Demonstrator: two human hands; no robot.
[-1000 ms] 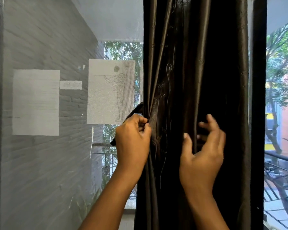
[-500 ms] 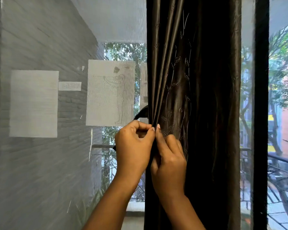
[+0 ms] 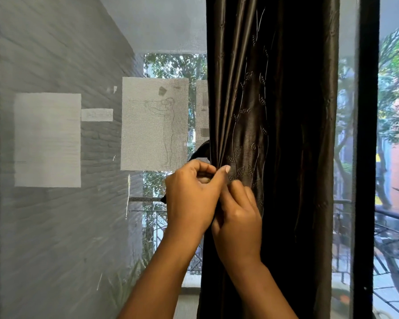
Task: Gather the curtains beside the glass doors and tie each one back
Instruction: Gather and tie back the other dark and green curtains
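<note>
While both hands are pinching its gathered folds, left hand [image 3: 192, 192] at 9 o'clock of right hand [image 3: 238, 217], the curtain [image 3: 274, 111] is hanging centre-frame; soft, slippery fabric, probably best gripped at the bunched edge.

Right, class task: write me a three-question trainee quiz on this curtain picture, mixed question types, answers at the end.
1. True or false: the dark curtain is bunched into folds where the hands meet.
2. Which hand lies nearer the sheet with the sketched figure: A left hand, B right hand?
3. Fill in: a dark ___ loops out at the curtain's left edge.

Key: 1 true; 2 A; 3 tieback.
</note>
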